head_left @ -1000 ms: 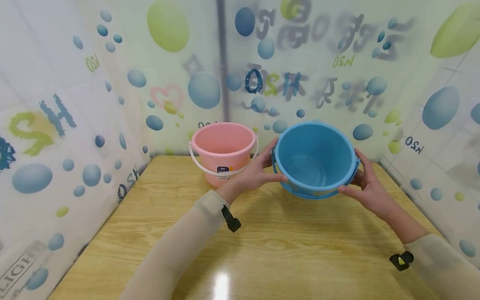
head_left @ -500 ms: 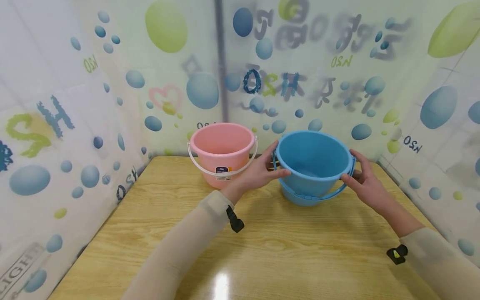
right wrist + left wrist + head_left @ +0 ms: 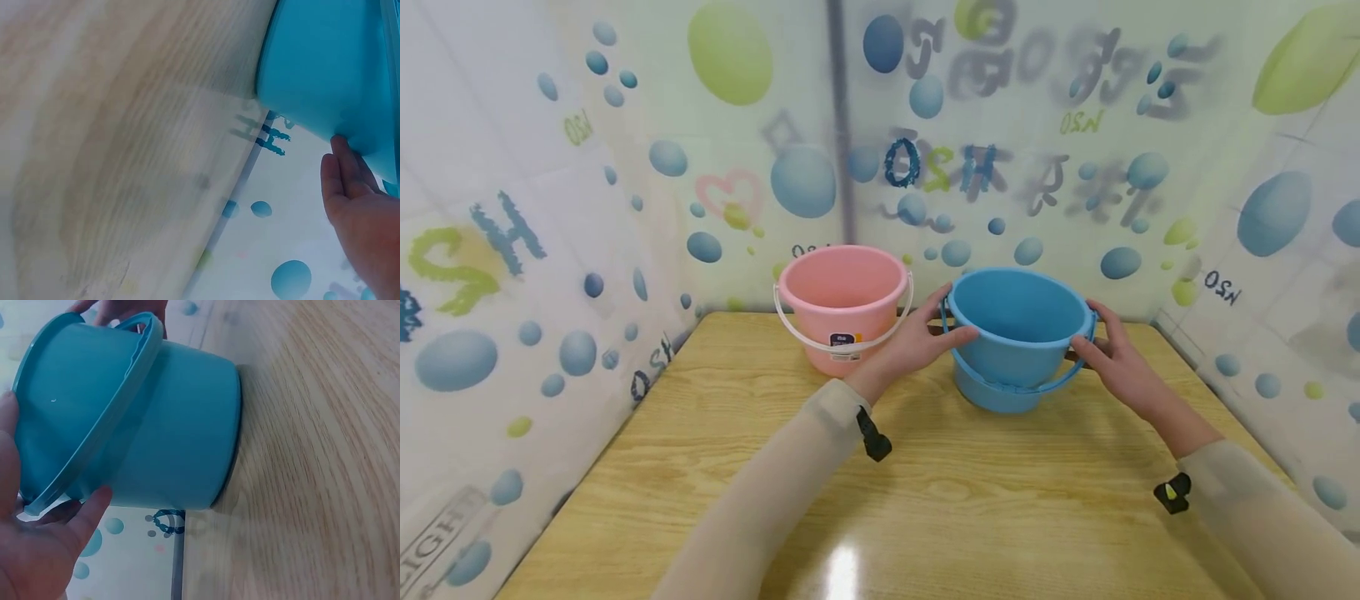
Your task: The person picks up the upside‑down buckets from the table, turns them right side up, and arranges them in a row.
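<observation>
A blue plastic bucket (image 3: 1007,362) stands close to upright at the back right of the wooden table (image 3: 925,492), its handle hanging down across the front. On the left side of its rim, my left hand (image 3: 917,342) holds it with the thumb over the front. My right hand (image 3: 1120,367) grips the opposite side below the rim, its thumb at the front edge. In the left wrist view the base of the bucket (image 3: 181,425) meets the tabletop. The right wrist view has the fingers of my right hand (image 3: 369,206) against the bucket's outer wall.
Just left of the blue bucket stands a pink bucket (image 3: 842,321) with a white handle and a label; my left forearm passes in front of it. Patterned curtains (image 3: 737,167) enclose the table at the back and both sides.
The blue bucket has come down from a tilt towards me to nearly upright on the table, shifting slightly left. Both hands keep hold of it. The pink bucket has stayed put.
</observation>
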Tool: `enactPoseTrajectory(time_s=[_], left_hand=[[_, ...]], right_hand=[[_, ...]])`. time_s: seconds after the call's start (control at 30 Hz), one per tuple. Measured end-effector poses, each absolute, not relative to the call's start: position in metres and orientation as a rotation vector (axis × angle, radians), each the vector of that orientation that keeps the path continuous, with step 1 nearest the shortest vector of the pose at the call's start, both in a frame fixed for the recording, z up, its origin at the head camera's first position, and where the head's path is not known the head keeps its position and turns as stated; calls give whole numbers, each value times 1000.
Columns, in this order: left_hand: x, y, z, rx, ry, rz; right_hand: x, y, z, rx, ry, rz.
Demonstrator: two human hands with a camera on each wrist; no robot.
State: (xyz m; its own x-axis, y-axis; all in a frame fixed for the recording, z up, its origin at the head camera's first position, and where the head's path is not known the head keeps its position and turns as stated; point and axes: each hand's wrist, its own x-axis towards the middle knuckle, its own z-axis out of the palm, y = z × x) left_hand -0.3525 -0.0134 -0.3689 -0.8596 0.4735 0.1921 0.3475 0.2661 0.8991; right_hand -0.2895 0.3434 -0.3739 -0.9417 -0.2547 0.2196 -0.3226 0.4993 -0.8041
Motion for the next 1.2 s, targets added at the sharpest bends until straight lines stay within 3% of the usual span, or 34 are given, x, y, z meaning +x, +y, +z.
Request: enactPoseTrajectory(time_s=[0.83,1.2], left_hand=[[-384,0,-371,632,2417,1708],[-377,-9,-380,635,2524,1527]], right_hand=[[-339,335,-372,378,-2672,1533],[-335,334,-372,321,-2685,1575]])
